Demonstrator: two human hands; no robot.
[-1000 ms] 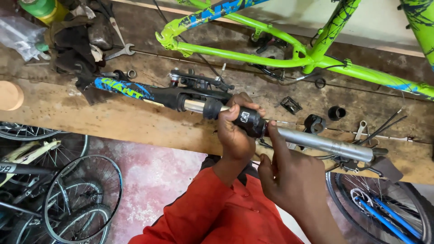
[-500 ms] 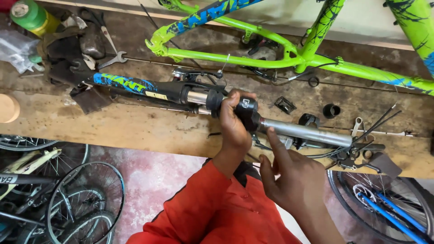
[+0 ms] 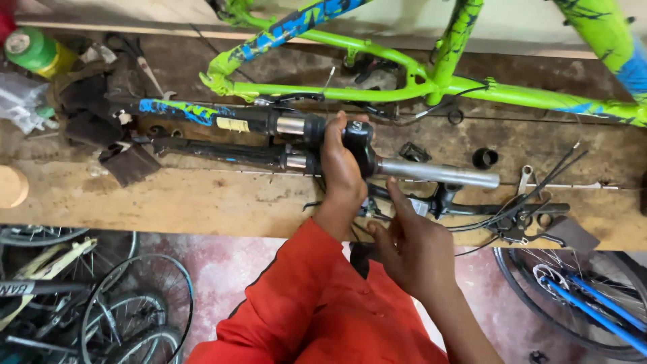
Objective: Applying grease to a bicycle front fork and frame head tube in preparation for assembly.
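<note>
Left hand [image 3: 342, 168] is wrapping its grip around the crown of the suspension fork [image 3: 269, 138] lying across the bench [image 3: 168, 199], right hand [image 3: 411, 246] hovering open, seemingly empty, near the silver steerer tube [image 3: 438, 173]; fork risks rolling off, being steadied single-handed.

left hand [image 3: 340, 168] clenched, right hand [image 3: 411, 246] loosely open

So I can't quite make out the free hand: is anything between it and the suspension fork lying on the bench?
Nothing visible blocks it. The right hand hovers at the bench edge, fingers pointing up toward the fork's silver steerer tube. Only black handlebar parts and cables lie just beside and below that tube. The left hand already grips the fork crown.
</note>
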